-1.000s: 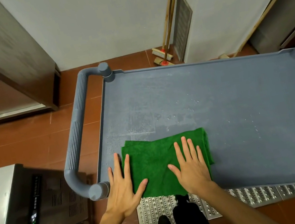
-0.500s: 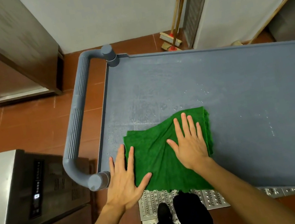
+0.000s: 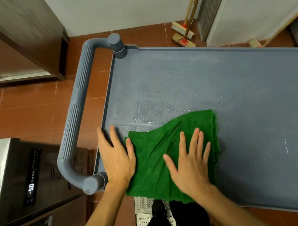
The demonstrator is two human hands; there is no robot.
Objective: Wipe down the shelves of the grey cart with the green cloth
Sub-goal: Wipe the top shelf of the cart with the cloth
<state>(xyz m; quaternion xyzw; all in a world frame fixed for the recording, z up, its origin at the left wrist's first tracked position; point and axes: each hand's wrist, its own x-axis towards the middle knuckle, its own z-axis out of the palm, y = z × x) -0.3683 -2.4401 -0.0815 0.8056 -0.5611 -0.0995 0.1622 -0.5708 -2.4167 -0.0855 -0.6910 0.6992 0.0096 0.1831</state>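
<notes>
Red floor tiles surround the grey cart (image 3: 241,96), whose top shelf shows wet streaks near its ribbed handle (image 3: 76,113). On the shelf's near-left corner lies the green cloth (image 3: 162,150) — the right hand (image 3: 189,167) pressed flat on it, fingers spread; the left hand (image 3: 117,158), also flat and spread, rests at its left edge.

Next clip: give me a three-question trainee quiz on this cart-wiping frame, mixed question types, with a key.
1. True or false: the right hand lies flat on the green cloth.
2. Multiple choice: the wet streaks on the top shelf lie (A) beyond the cloth, (B) under the handle, (C) at the far right end.
3. Fill in: the left hand rests at the cloth's ____ edge.

Key: 1 true; 2 A; 3 left.
</notes>
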